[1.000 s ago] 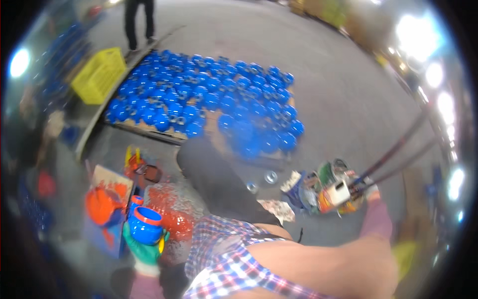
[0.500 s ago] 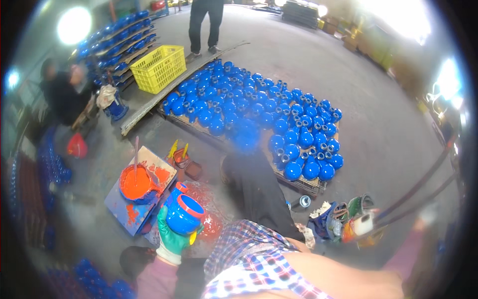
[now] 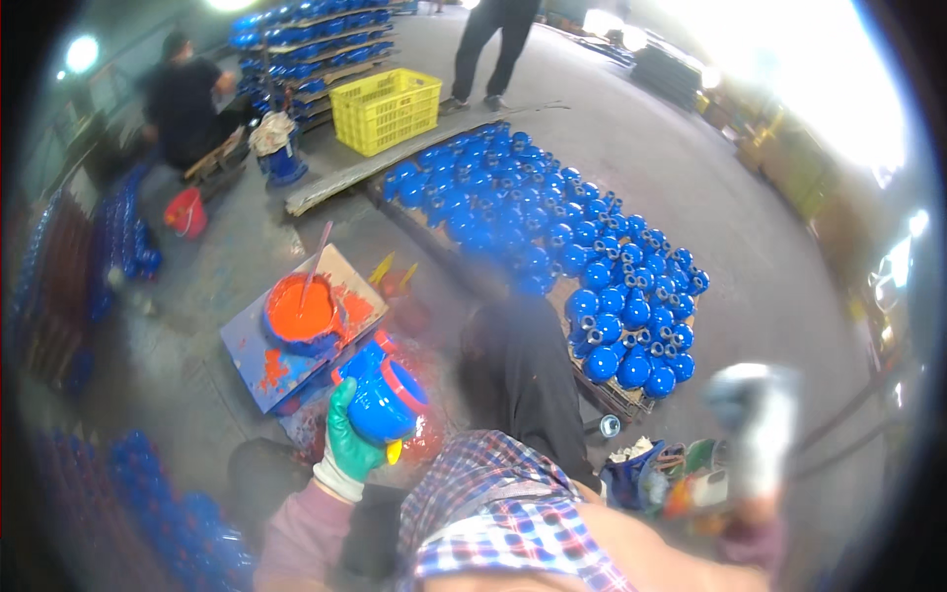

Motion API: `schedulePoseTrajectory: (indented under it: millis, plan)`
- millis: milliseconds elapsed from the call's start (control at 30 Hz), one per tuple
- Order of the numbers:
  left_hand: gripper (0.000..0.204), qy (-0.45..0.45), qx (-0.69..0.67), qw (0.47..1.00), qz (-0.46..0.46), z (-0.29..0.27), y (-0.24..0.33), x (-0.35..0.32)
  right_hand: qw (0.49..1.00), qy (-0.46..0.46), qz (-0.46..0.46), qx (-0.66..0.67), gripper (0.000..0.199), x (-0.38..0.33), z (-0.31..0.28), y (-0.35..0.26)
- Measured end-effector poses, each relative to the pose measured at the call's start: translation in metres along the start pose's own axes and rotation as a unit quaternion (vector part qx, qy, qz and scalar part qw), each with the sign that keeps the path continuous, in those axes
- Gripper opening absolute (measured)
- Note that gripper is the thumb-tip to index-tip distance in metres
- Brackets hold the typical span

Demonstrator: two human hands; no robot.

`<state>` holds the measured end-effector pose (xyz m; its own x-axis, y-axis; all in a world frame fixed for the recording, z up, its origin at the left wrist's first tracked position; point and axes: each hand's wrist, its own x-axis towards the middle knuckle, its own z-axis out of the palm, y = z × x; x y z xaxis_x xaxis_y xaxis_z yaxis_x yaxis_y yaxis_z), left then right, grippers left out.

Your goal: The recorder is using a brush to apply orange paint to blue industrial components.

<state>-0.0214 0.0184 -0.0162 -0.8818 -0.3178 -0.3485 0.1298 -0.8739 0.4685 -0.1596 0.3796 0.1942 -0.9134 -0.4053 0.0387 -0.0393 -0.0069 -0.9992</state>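
1 glossy blue vessel (image 3: 380, 405) with red rims is gripped by the curled, green-gloved left hand (image 3: 349, 442), near the orange paint bucket (image 3: 312, 344); the right hand (image 3: 755, 419) is blurred, its grasp impossible to tell!

Workshop: paint pot (image 3: 314, 345), stacked parts (image 3: 316, 37)

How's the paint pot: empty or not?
Not empty: orange paint shows inside the paint pot, a stick leaning in it. Depth: cannot tell.

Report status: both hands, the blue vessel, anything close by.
Left hand gripping blue vessel, red-rimmed. Right hand out to the right, blurred, hold unclear. Pot of orange paint nearby, beyond and left of vessel.
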Motion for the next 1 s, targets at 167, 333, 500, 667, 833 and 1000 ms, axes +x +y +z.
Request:
schedulePoseTrajectory:
  millis: [167,333,500,667,833,1000]
  plan:
    - [0.049,-0.058,-0.043,0.997,-0.004,0.018,0.011,0.007,0.969,-0.072,0.235,-0.025,0.023,0.052,0.08,0.115]
    - [0.026,-0.021,-0.103,0.994,0.012,-0.009,0.013,-0.014,0.957,-0.24,0.16,-0.008,0.027,0.083,0.142,0.122]
    - [0.026,0.009,-0.103,0.994,0.033,-0.042,-0.001,-0.022,0.884,-0.328,0.309,-0.126,0.024,0.063,0.121,0.184]
    - [0.034,0.035,0.116,0.987,0.109,-0.059,-0.007,-0.035,0.919,-0.318,0.224,-0.068,0.031,0.085,0.153,0.159]
    - [0.071,0.082,0.278,0.943,0.162,-0.078,-0.016,-0.032,0.924,-0.36,0.067,-0.112,0.033,0.099,0.179,0.166]
    - [0.053,0.102,0.392,0.896,0.181,-0.092,-0.018,-0.042,0.906,-0.402,0.085,-0.102,0.021,0.11,0.194,0.168]
